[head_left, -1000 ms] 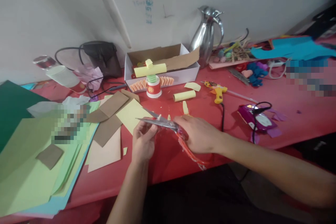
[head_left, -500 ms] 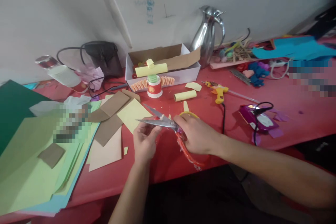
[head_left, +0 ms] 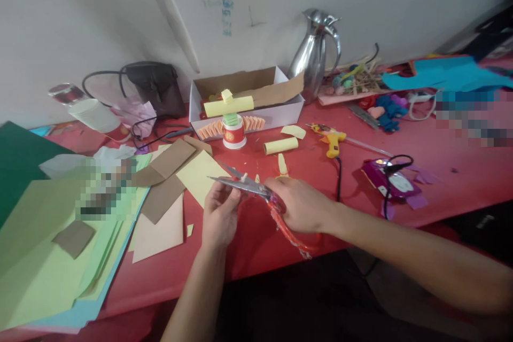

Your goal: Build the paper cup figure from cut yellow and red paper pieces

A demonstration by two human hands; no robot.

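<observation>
My right hand (head_left: 300, 200) is wrapped round a pair of scissors (head_left: 250, 187) with red handles, one of them wound with frayed wrapping. The blades are partly apart and point left, over my left hand (head_left: 220, 211). The left thumb and fingers are pinched on a small pale piece (head_left: 243, 177), which shows between the blades; most of it is hidden. Beyond the hands, a red-and-white paper cup (head_left: 234, 136) stands upside down, bearing a green folded strip, a yellow paper tube (head_left: 229, 106) and orange pleated paper at its sides. Another yellow tube (head_left: 280, 145) lies nearby.
Coloured paper sheets (head_left: 36, 256) and brown card pieces (head_left: 162, 197) cover the left. A white box (head_left: 276, 112) and a metal jug (head_left: 310, 53) stand at the back. Rightward lie a yellow glue gun (head_left: 333, 144) and a purple device (head_left: 390, 181) with a black cord.
The scissor blades have drawn closer together around the pale piece. Both hands stay in nearly the same place, and the whole view has shifted slightly.
</observation>
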